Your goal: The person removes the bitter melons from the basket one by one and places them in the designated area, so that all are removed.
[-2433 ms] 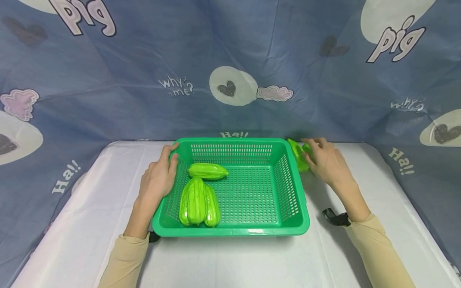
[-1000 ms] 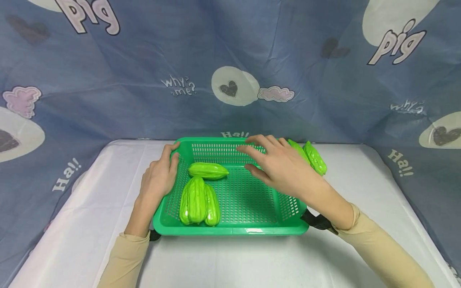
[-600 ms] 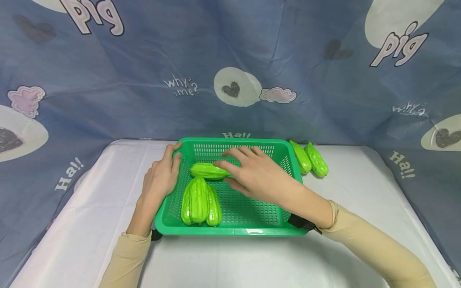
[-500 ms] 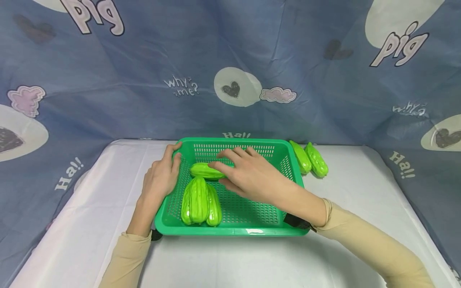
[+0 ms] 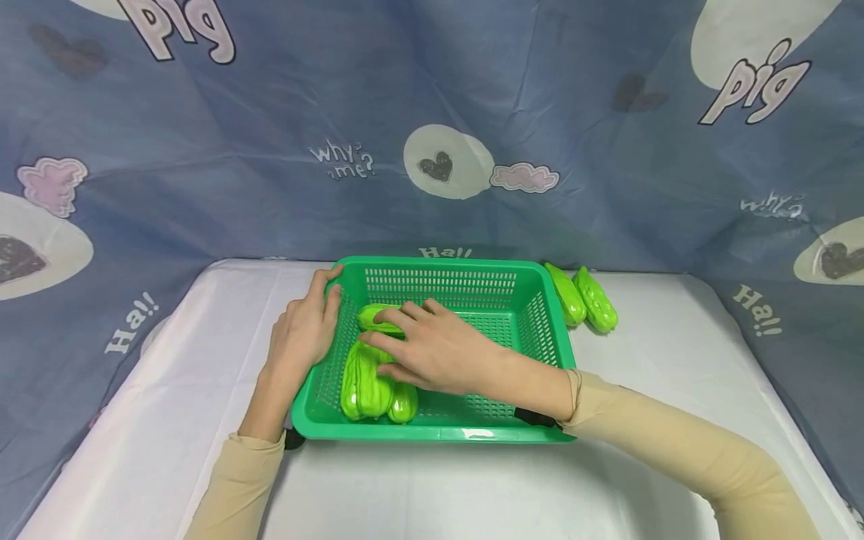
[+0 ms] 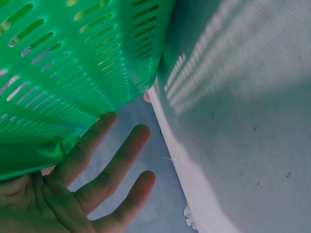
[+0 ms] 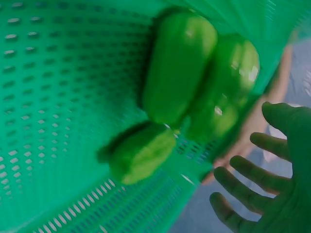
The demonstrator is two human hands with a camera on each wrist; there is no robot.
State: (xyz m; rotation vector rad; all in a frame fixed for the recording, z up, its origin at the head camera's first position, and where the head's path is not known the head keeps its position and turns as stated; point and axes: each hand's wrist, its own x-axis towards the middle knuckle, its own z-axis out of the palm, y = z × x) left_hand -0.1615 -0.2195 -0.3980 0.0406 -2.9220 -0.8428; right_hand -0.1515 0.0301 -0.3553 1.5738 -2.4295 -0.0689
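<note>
Several glossy green bitter melons lie in the left part of a green plastic basket (image 5: 472, 433): a front cluster (image 5: 364, 390) and a crosswise bitter melon (image 5: 370, 318) behind it. My left hand (image 5: 305, 330) holds the basket's left rim, thumb inside; in the left wrist view, fingers (image 6: 109, 177) stretch along the outer wall. My right hand (image 5: 439, 351) hovers over the melons, fingers spread and slightly bent, partly hiding them. Nothing is in its grasp; in the right wrist view, the hand (image 7: 272, 170) stands apart from the blurred bitter melons (image 7: 180, 65).
Two more bitter melons, a nearer one (image 5: 568, 298) and an outer one (image 5: 597, 301), lie on the white tablecloth (image 5: 661, 360) beside the basket's back right corner. A blue printed cloth (image 5: 270, 187) hangs behind the table.
My right hand has left the two bitter melons outside the basket and moved left across it, over the melons inside. My left hand stays on the rim.
</note>
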